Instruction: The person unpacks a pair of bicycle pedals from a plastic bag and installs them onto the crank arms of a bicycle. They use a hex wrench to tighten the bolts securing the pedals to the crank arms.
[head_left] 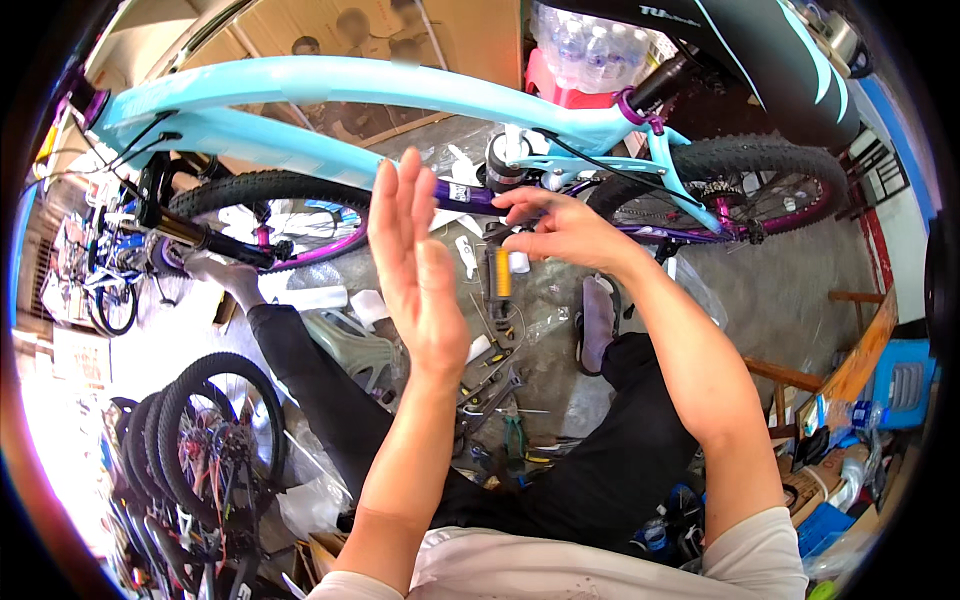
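Centre of frame: a black bicycle pedal with an amber reflector [499, 272] hangs below the purple crank arm [470, 196] of a light-blue aluminium bicycle frame [330, 85]. The right hand [560, 228] reaches in from the lower right, its fingers curled and closed about the pedal's top where it meets the crank. The left hand [415, 265], just left of the pedal, is raised flat with fingers straight and together, fully open and holding nothing. Behind, 2 knobby black tyres on purple rims [270, 190] [760, 165] flank the crank. Below the pedal, scattered metal wrenches and pliers [495, 385] lie on the grey concrete floor [770, 290].
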